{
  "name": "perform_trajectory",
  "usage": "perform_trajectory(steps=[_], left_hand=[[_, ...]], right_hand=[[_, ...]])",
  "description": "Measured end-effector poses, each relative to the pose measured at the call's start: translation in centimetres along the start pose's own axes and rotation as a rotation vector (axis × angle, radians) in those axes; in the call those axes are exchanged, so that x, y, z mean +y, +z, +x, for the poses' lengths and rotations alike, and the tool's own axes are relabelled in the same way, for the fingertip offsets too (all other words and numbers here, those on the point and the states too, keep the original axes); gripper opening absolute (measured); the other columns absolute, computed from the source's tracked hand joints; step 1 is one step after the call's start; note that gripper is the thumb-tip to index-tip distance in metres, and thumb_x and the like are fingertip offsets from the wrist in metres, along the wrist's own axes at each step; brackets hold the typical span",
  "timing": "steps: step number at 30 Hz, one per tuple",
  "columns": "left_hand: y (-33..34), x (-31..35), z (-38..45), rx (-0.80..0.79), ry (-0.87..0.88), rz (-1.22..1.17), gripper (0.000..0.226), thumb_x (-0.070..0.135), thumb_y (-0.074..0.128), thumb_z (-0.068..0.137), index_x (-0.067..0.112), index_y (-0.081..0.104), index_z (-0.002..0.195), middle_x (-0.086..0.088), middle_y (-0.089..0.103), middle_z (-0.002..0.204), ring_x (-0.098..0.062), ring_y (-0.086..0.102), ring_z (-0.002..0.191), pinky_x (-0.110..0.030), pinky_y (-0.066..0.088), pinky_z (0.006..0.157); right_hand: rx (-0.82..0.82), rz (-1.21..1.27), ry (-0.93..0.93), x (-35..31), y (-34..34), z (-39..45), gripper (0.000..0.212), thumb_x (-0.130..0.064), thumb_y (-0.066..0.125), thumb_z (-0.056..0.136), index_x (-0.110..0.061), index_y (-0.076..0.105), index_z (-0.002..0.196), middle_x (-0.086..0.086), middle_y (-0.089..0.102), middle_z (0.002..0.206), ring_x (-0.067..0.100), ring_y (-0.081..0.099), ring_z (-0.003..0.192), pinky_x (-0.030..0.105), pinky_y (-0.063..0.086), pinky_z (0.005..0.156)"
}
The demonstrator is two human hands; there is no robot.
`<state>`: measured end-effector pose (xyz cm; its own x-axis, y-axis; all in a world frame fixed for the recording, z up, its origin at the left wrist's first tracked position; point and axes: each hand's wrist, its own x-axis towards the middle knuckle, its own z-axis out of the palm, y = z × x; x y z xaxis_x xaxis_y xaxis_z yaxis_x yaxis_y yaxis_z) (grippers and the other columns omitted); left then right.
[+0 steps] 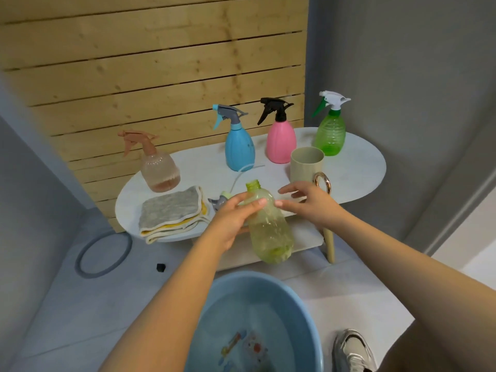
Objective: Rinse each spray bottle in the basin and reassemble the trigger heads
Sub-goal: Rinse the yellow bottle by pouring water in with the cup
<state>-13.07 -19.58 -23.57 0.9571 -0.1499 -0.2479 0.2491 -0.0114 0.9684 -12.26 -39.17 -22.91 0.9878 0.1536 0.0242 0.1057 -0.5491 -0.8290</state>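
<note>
Now left hand (236,218) grips the yellow-green bottle (268,232); right hand (308,202) hovers beside, fingers spread, holding nothing.

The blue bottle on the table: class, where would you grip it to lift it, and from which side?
Probably the narrow neck of the blue bottle, just under the trigger head. It stands upright, its belly is wide, and the trigger juts left. Come from the front, since the pink bottle stands to its right.

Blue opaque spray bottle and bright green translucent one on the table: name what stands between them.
In the head view, the pink spray bottle with a black trigger head.
</note>
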Motion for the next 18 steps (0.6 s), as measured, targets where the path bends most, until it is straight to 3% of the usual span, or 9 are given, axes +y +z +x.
perform_trajectory(steps=[3,7,12,15,18], left_hand=[[0.5,-0.3,1.0,0.089,0.012,0.086,0.056,0.041,0.082,0.068,0.027,0.061,0.118,-0.001,0.066,0.116,-0.015,0.063,0.104,-0.040,0.051,0.094],[1.1,-0.4,1.8,0.156,0.051,0.030,0.037,0.038,0.075,0.076,0.031,0.061,0.110,0.000,0.064,0.113,-0.016,0.063,0.104,-0.043,0.049,0.097],[1.8,0.3,2.2,0.209,0.108,0.112,0.015,0.045,0.059,0.087,0.036,0.056,0.099,0.002,0.062,0.106,-0.015,0.061,0.095,-0.040,0.050,0.092],[1.9,0.6,1.8,0.213,0.103,0.129,0.029,0.048,0.051,0.091,0.032,0.050,0.114,-0.003,0.060,0.115,-0.016,0.059,0.098,-0.030,0.049,0.071],[1.5,1.0,0.4,0.194,0.087,0.102,0.036,0.051,0.050,0.092,0.031,0.045,0.120,0.001,0.057,0.114,-0.006,0.058,0.092,-0.021,0.048,0.060]], right_hand=[[0.365,-0.143,0.061,2.3,-1.2,1.4,0.030,-0.026,0.063,0.087,-0.010,0.061,0.112,0.010,0.056,0.114,0.025,0.051,0.107,0.026,0.036,0.086],[0.578,-0.193,0.185,3.2,-1.7,3.2,0.039,-0.021,0.056,0.089,-0.003,0.050,0.122,0.018,0.047,0.126,0.034,0.040,0.117,0.031,0.029,0.095],[0.444,0.017,0.465,3.3,-2.3,5.5,0.031,-0.032,0.040,0.097,-0.004,0.046,0.108,0.016,0.058,0.108,0.036,0.053,0.108,0.041,0.041,0.091],[0.385,0.042,0.507,3.5,-2.6,6.0,0.032,-0.033,0.033,0.099,-0.006,0.047,0.091,0.017,0.054,0.094,0.031,0.052,0.088,0.032,0.037,0.073],[0.339,0.053,0.513,2.8,-2.7,5.3,0.043,-0.034,0.025,0.102,-0.006,0.046,0.077,0.015,0.050,0.090,0.026,0.045,0.083,0.030,0.031,0.071]])
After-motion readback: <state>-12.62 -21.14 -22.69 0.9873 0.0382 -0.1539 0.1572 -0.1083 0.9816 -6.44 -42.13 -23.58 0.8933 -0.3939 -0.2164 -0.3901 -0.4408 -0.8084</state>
